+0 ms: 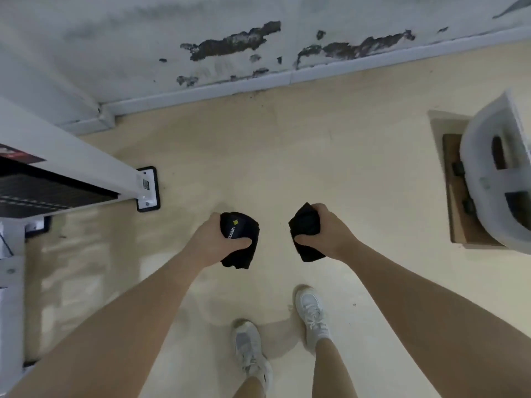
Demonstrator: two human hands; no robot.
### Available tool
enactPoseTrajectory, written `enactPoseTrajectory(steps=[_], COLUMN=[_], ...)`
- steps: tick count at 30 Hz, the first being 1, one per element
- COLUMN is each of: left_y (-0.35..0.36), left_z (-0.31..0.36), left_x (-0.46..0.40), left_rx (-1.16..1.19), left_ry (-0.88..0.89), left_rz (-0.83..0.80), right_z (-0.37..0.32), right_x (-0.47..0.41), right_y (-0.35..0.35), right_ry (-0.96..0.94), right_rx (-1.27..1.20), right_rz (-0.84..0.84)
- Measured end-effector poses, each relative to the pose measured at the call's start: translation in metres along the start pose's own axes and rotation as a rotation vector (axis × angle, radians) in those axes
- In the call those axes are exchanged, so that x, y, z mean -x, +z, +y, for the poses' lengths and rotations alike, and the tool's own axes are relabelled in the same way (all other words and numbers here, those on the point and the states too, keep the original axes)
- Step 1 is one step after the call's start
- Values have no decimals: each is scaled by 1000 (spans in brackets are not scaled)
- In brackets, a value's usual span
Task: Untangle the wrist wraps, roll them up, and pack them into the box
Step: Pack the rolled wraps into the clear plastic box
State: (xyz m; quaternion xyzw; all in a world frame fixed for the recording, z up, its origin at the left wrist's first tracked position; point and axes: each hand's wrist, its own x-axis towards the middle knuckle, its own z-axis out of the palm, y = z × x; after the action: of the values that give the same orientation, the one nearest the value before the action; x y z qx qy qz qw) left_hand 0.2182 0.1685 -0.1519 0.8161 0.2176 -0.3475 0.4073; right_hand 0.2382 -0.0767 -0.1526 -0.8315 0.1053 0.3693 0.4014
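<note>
Holding a Rolled Wrist Wrap in Each Hand

Gripped in the left hand (pixel 209 239) is a black rolled wrist wrap (pixel 240 239), with the thumb laid across its front and the fingers curled round its far side; a small yellow mark and white lettering are seen on the fabric. A second black wrist wrap (pixel 306 231) is gripped in the right hand (pixel 330 231), the thumb pressed on its lower part and the fingers closed over its top. Both bundles are held out in front of the body above a beige floor (pixel 287 145), near each other but apart. A translucent plastic box (pixel 494 179) is seen at the right edge, set on a brown board (pixel 457 214), well apart from the hands. A white metal frame (pixel 74 165) with a black foot plate is seen at the left. Two white shoes (pixel 311 314) are planted on the floor below the hands. A stained, peeling wall (pixel 230 44) is seen beyond.
</note>
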Motion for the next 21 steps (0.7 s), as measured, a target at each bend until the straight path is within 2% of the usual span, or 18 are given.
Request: enactPoseTrajectory(steps=[6, 11, 15, 21], left_y=[-2, 51, 129, 307], left_z=[126, 205, 253, 327], left_x=[116, 178, 202, 238], left_rx=[-185, -347, -384, -193], left_ry=[290, 488, 533, 486], left_rz=[-133, -269, -342, -455], right_z=[-21, 27, 95, 232], right_x=[152, 239, 285, 351], right_y=[-86, -138, -170, -234], right_ry=[-6, 58, 148, 245], right_rx=[-181, -332, -495, -694], right_rz=[249, 442, 561, 642])
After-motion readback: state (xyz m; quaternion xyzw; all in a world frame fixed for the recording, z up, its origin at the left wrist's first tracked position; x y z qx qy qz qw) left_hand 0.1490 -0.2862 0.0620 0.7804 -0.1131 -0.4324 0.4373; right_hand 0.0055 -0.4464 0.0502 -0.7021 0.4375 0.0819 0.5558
